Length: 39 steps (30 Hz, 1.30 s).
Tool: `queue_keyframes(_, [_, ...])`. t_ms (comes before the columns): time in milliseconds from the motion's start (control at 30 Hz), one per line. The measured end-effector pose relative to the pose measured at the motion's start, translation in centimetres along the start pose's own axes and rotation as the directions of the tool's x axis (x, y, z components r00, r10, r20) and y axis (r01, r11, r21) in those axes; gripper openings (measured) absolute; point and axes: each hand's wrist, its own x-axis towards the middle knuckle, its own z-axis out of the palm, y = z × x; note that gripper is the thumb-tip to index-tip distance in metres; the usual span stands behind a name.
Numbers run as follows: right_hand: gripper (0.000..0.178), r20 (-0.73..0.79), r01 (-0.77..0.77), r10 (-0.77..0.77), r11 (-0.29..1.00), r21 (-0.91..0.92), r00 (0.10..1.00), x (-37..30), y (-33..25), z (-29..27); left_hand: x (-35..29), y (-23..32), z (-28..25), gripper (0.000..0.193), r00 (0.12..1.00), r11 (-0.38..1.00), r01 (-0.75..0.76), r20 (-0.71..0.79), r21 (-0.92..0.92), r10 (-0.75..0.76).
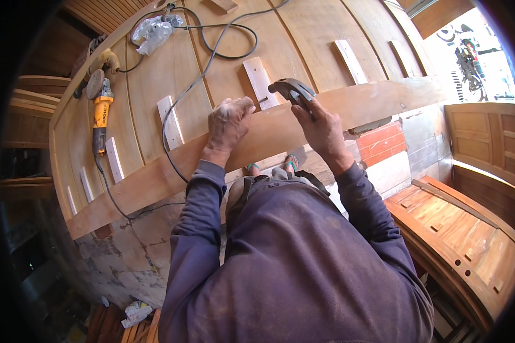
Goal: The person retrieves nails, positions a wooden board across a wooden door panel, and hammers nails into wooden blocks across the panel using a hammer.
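Observation:
My right hand (321, 130) grips a claw hammer (289, 87), its dark head over the near part of the panel. Close to the hammer, a small dark nail (263, 100) sticks out at the lower end of a pale wood block (257, 77). My left hand (230, 123) is closed just left of that nail, above the curved front rail (274, 132); whatever its fingers hold is hidden. Under both hands lies a large wooden panel (226, 77) of wide boards, with several pale blocks standing along its front rail.
An orange-yellow angle grinder (102, 111) lies at the panel's left, its black cord (180, 97) looping across the boards. A clear plastic bag (154, 33) and a tan glove (106, 60) lie at the back left. Wooden door panels (460, 237) are stacked on the right.

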Motion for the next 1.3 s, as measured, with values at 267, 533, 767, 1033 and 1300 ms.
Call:
queue_keyframes(267, [0.023,0.129,0.111,-0.086,0.974,-0.198,0.988,0.0,0.5,0.5,0.6,0.0,-0.3,0.013,0.996,0.998,0.053,0.073,0.016,-0.054])
queue_keyframes(533, [0.02,0.152,0.121,-0.094,0.975,-0.184,0.984,0.1,-0.3,0.4,0.3,0.1,-0.2,0.011,0.995,0.997,0.06,0.075,0.048,-0.063])
queue_keyframes(767, [0.023,0.045,-0.047,0.05,0.997,-0.061,0.998,-0.5,-0.8,0.5,0.3,0.3,-0.3,0.01,0.996,0.997,0.062,0.059,0.052,-0.065])
queue_keyframes(1033, [0.037,0.026,-0.237,0.236,0.97,0.044,0.971,-0.3,-0.5,0.3,1.0,-0.1,-0.4,0.015,0.98,0.987,0.155,0.121,0.029,-0.158])
queue_keyframes(1300, [0.034,0.007,-0.222,0.223,0.971,0.082,0.975,-0.3,-0.7,0.0,0.9,0.1,-0.9,0.014,0.973,0.982,0.186,0.138,0.009,-0.186])
